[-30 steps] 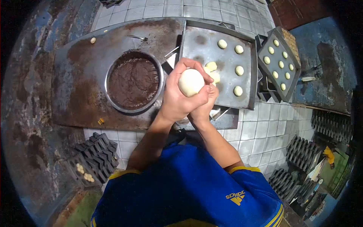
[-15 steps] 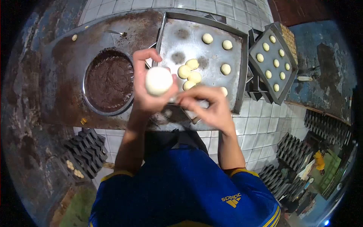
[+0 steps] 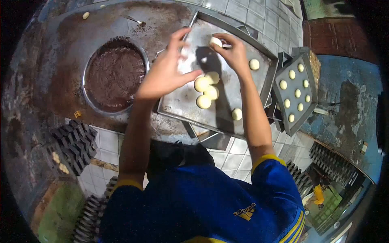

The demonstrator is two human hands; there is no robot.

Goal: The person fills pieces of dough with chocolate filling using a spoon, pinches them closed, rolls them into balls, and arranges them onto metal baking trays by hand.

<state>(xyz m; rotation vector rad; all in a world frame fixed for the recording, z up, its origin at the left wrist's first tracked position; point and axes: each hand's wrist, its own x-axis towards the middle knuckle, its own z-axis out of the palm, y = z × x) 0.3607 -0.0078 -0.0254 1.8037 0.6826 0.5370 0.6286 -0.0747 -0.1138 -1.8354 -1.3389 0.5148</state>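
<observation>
My right hand (image 3: 234,54) reaches over the upper part of the metal tray (image 3: 178,110), its fingers closed round a pale dough ball (image 3: 216,42). Over the tray's left side is my left hand (image 3: 166,71), empty, with fingers spread and the thumb pointing at a cluster of several dough balls (image 3: 204,101) that touch one another. Single balls lie near the right edge (image 3: 254,64) and lower down (image 3: 237,114). My right hand and forearm may hide others.
Left of the tray stands a round pan of dark brown filling (image 3: 115,77). A fork (image 3: 134,20) and a small dough piece (image 3: 85,15) lie behind it. At the right, another tray (image 3: 291,95) carries several balls. A person in yellow (image 3: 319,195) appears far off at lower right.
The big dough ball has left my left hand, which is now spread open. My right hand has moved up over the tray and holds a ball. The view has turned and shifted.
</observation>
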